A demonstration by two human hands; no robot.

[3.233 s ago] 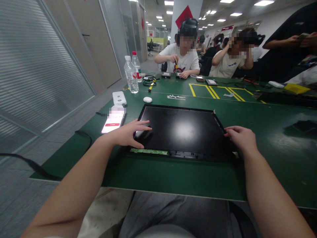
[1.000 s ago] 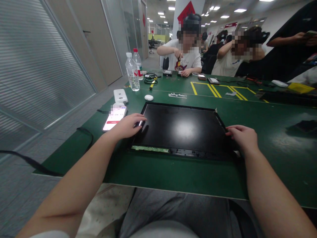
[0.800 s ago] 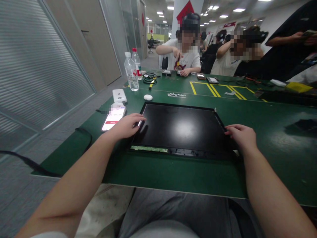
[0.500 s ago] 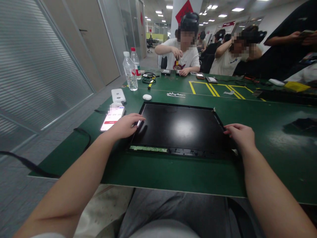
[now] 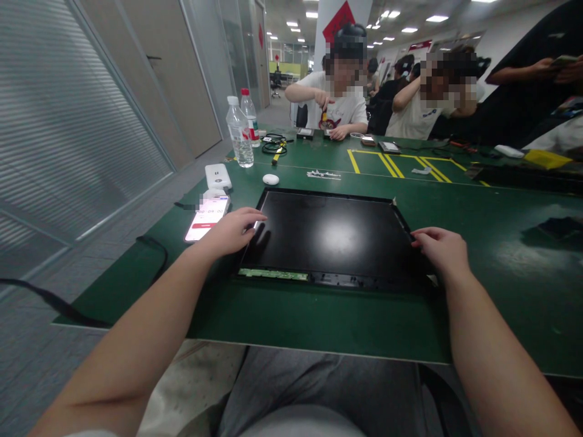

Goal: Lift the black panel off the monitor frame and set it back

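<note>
Black rectangular display panel (image 5: 314, 237) flat on green tabletop (image 5: 328, 321), long axis left–right.
Narrow green circuit strip (image 5: 273, 275) along near side, facing wearer. Left hand (image 5: 231, 232) loosely open over left edge, contact unclear; right hand (image 5: 444, 250) pinching right rim. Beyond, at left: clear plastic bottles, white-capped (image 5: 240, 136) and red-capped (image 5: 249, 114), both upright; fill levels hard to read.

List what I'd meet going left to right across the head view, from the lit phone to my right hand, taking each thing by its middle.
Lit phone, left hand, black screen panel, right hand.
</note>
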